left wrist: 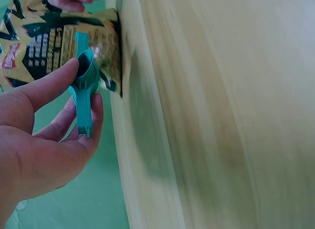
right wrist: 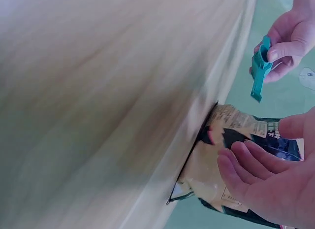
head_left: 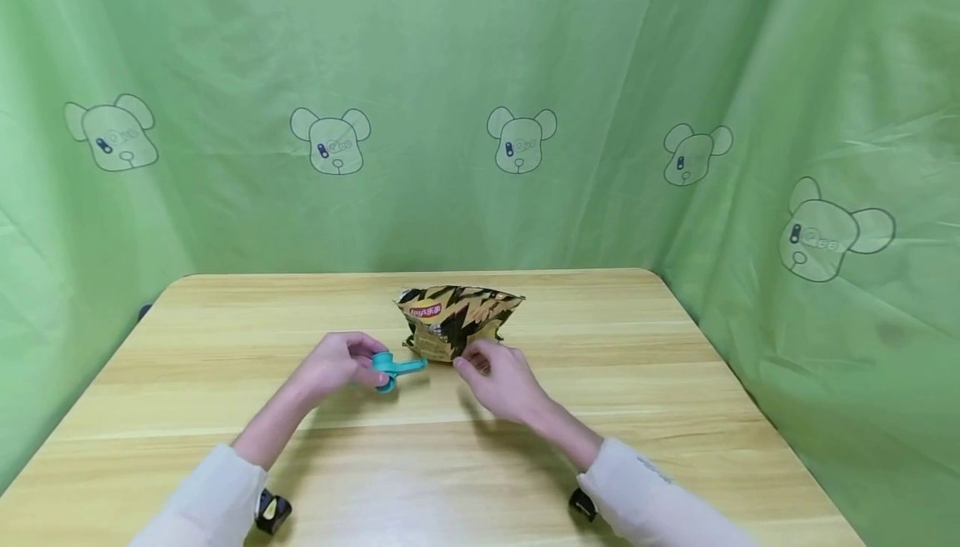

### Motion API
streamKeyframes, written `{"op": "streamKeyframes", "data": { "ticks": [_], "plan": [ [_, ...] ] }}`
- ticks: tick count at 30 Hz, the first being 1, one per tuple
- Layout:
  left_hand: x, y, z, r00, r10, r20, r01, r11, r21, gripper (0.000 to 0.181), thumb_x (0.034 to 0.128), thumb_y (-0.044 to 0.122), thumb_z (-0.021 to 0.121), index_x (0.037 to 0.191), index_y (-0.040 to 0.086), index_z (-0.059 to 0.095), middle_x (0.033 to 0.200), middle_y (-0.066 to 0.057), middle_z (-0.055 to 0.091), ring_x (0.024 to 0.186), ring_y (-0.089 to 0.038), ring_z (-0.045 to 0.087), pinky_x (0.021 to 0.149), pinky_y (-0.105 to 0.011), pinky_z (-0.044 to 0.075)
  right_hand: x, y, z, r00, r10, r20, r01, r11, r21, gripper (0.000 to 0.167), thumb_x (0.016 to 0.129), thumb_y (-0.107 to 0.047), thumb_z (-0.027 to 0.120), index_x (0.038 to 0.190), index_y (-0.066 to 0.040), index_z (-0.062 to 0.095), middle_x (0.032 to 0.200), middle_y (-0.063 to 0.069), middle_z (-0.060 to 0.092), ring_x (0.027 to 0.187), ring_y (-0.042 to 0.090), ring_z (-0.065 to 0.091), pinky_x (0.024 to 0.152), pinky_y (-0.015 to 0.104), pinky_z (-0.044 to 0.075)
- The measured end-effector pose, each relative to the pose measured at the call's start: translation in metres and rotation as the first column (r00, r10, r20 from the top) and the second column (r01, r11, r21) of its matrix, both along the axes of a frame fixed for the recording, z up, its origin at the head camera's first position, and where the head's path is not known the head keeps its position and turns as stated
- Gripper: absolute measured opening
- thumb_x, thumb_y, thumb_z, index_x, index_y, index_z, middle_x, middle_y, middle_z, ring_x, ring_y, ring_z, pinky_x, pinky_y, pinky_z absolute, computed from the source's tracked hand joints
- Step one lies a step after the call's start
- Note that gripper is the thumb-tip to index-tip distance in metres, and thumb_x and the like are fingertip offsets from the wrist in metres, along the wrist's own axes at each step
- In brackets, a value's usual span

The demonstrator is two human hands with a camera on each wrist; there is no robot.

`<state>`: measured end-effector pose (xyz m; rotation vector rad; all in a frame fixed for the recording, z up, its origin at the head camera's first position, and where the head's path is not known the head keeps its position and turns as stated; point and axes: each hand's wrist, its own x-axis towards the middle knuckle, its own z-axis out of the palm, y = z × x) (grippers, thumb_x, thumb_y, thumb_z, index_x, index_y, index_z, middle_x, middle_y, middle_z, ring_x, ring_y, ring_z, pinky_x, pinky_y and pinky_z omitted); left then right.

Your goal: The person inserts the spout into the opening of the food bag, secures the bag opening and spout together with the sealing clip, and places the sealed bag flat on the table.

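My left hand [head_left: 347, 361] pinches a teal plastic clip [head_left: 397, 366] with a round, cup-like opening and a narrow arm pointing toward the bag. In the left wrist view, the thumb presses one side of the clip [left wrist: 84, 91] and the fingers support the other. A gold-and-black Lay's chip bag [head_left: 453, 322] stands on the table, its wide edge on top. My right hand [head_left: 498, 378] is just in front of the bag's lower right part. In the right wrist view, its fingers [right wrist: 243, 162] are loosely bent and apart from the thumb; whether they touch the bag is unclear.
The wooden table [head_left: 390, 480] extends around both hands. Green curtains [head_left: 427, 213] with printed bear heads hang behind it and at the sides. Black wrist devices [head_left: 272, 512] show beneath the white sleeves [head_left: 210, 493].
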<state>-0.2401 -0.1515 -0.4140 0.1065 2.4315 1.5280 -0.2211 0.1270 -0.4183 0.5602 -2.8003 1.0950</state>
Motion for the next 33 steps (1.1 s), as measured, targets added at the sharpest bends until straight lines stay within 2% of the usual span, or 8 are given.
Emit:
{"op": "streamKeyframes", "data": {
  "ticks": [3,8,12,17,20,23,28,33],
  "plan": [
    [0.002,0.006,0.003,1.000,-0.012,0.005,0.012,0.999,0.033,0.050,0.0724,0.005,0.088,0.118,0.003,0.069,0.101,-0.010,0.071,0.091,-0.021,0.064,0.084,-0.032,0.052,0.000,-0.004,0.003,0.998,0.015,0.069,-0.011,0.999,-0.051,0.022,0.101,-0.028,0.061,0.108,-0.010,0.071,0.094,0.003,0.073,0.086,0.015,0.067,0.077,0.029,0.057],
    [0.007,0.017,0.007,0.999,-0.041,0.001,0.041,0.996,0.082,0.049,0.0736,0.004,0.087,0.119,0.001,0.069,0.102,-0.011,0.072,0.091,-0.020,0.066,0.084,-0.033,0.053,0.002,-0.008,0.008,0.977,0.070,0.200,-0.038,0.986,-0.163,0.027,0.102,-0.026,0.060,0.114,-0.005,0.070,0.096,0.014,0.073,0.078,0.031,0.071,0.069,0.029,0.057],
    [0.010,0.025,0.009,0.999,-0.045,0.002,0.045,0.993,0.106,0.049,0.0734,0.005,0.087,0.119,0.002,0.070,0.102,-0.011,0.073,0.092,-0.020,0.067,0.086,-0.034,0.053,0.002,-0.009,0.011,0.956,0.082,0.280,-0.016,0.973,-0.231,0.028,0.103,-0.026,0.059,0.114,-0.003,0.070,0.097,0.016,0.074,0.083,0.032,0.072,0.073,0.032,0.060],
    [0.013,0.034,0.011,1.000,-0.021,0.002,0.021,0.992,0.123,0.049,0.0710,0.006,0.089,0.116,0.004,0.070,0.103,-0.010,0.072,0.093,-0.022,0.067,0.089,-0.036,0.055,0.001,-0.009,0.013,0.921,0.120,0.372,0.018,0.938,-0.346,0.025,0.103,-0.015,0.058,0.114,0.005,0.068,0.098,0.023,0.073,0.087,0.028,0.073,0.079,0.035,0.062],
    [0.013,0.038,0.011,1.000,-0.018,0.002,0.017,0.990,0.138,0.051,0.0709,0.004,0.089,0.118,0.002,0.069,0.104,-0.010,0.072,0.093,-0.021,0.067,0.090,-0.037,0.056,0.001,-0.009,0.014,0.908,0.132,0.398,0.043,0.914,-0.402,0.022,0.102,-0.009,0.058,0.113,0.009,0.067,0.101,0.028,0.072,0.086,0.028,0.074,0.080,0.035,0.062],
    [0.013,0.041,0.011,1.000,-0.014,0.008,0.013,0.987,0.163,0.052,0.0714,0.002,0.088,0.119,0.000,0.068,0.104,-0.012,0.072,0.092,-0.021,0.068,0.090,-0.036,0.056,0.000,-0.008,0.013,0.905,0.131,0.404,0.061,0.901,-0.429,0.021,0.101,-0.006,0.058,0.112,0.010,0.066,0.101,0.030,0.071,0.085,0.027,0.074,0.080,0.035,0.062],
    [0.014,0.042,0.010,1.000,-0.025,0.012,0.022,0.985,0.172,0.051,0.0733,-0.001,0.086,0.121,-0.001,0.066,0.103,-0.013,0.072,0.090,-0.020,0.067,0.087,-0.035,0.056,0.000,-0.008,0.013,0.907,0.124,0.402,0.070,0.897,-0.436,0.021,0.101,-0.005,0.058,0.111,0.010,0.066,0.100,0.029,0.072,0.084,0.023,0.073,0.080,0.034,0.062],
    [0.013,0.042,0.009,0.997,-0.065,0.034,0.058,0.983,0.174,0.053,0.0751,-0.001,0.084,0.124,-0.001,0.064,0.103,-0.013,0.070,0.092,-0.021,0.066,0.088,-0.035,0.055,0.000,-0.007,0.013,0.909,0.126,0.398,0.069,0.895,-0.442,0.020,0.101,-0.005,0.058,0.110,0.011,0.066,0.100,0.028,0.072,0.084,0.023,0.073,0.080,0.034,0.062]
  ]
}}
